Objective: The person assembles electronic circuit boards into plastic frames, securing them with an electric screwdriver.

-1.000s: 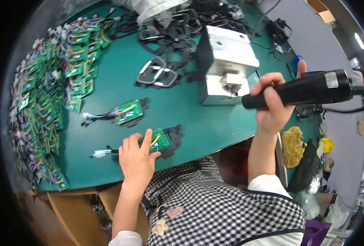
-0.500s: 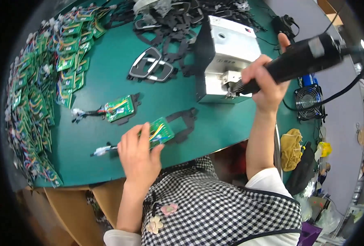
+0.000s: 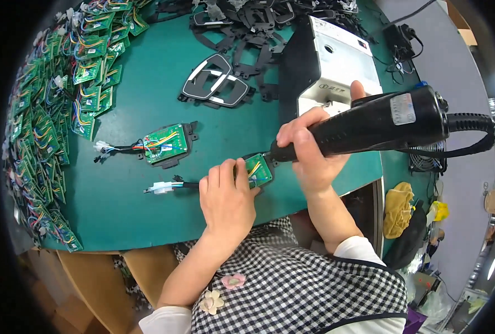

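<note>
My left hand (image 3: 228, 195) grips a green circuit board (image 3: 260, 173), its fingers over the top and its thumb at the near edge. Under the board sits a black plastic frame, mostly covered. White connectors (image 3: 164, 187) on the board's cable stick out left of the hand. My right hand (image 3: 317, 153) is wrapped round a black electric screwdriver (image 3: 381, 123), tilted with its bit at the board's upper right corner. Whether the bit touches a screw is too small to tell. Farther left, a second circuit board (image 3: 165, 143) lies in its black frame.
A silver and black screw feeder (image 3: 345, 61) stands behind the right hand. Beyond are piled black plastic frames (image 3: 253, 28) and grey-trimmed frames (image 3: 215, 83). Many wired circuit boards (image 3: 41, 133) line the left side. A small fan (image 3: 425, 161) and tan cloth (image 3: 398, 209) are at right.
My right hand has brought the screwdriver from the feeder's front left and nearer to the board. My left hand has moved right with the board, which is now over the black frame.
</note>
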Available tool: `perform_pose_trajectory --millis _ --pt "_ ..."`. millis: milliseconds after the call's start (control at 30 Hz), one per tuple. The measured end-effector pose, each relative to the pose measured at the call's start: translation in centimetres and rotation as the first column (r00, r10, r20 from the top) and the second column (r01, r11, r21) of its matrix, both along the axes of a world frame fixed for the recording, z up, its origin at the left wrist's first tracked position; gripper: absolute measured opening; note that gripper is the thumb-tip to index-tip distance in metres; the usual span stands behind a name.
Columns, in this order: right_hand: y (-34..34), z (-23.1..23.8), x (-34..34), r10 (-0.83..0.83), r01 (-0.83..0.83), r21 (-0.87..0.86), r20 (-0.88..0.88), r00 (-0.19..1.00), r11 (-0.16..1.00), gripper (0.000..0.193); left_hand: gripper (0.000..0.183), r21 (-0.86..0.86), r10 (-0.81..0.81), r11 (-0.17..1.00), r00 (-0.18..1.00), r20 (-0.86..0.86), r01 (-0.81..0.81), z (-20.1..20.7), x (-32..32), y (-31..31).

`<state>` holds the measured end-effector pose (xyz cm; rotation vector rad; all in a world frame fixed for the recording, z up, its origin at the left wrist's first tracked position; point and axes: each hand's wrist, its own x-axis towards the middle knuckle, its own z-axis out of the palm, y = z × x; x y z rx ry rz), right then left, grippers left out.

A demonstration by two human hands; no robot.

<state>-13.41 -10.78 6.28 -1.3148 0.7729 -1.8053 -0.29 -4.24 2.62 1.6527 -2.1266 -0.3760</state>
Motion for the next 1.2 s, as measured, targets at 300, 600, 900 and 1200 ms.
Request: perform_pose_trajectory --millis 300,600,900,1200 --pt "-0.2 -1.0 -0.2 0.117 -0.121 0.015 -0.400 0.909 0.993 0.078 0.057 -0.051 -0.027 0.998 1.000 0.000 0.027 0.3 0.2 -0.4" --pt "0.5 0.7 -1.8 -0.081 0.069 -0.118 -0.109 0.991 0.991 0.049 0.056 -0.038 -0.069 0.997 0.997 -0.015 0.069 0.0 0.8 -0.7" --pt "-1.9 3.9 -7.3 -0.271 0.257 -0.155 -0.077 0.959 0.954 0.072 0.055 -0.064 -0.176 0.983 0.981 -0.076 0.171 -0.2 2.2 -0.7" --pt "3.9 0.8 -2.5 -0.024 0.026 -0.031 0.057 0.998 0.999 0.086 0.046 -0.155 -0.152 0.978 0.987 -0.059 0.142 -1.2 2.0 -0.5"
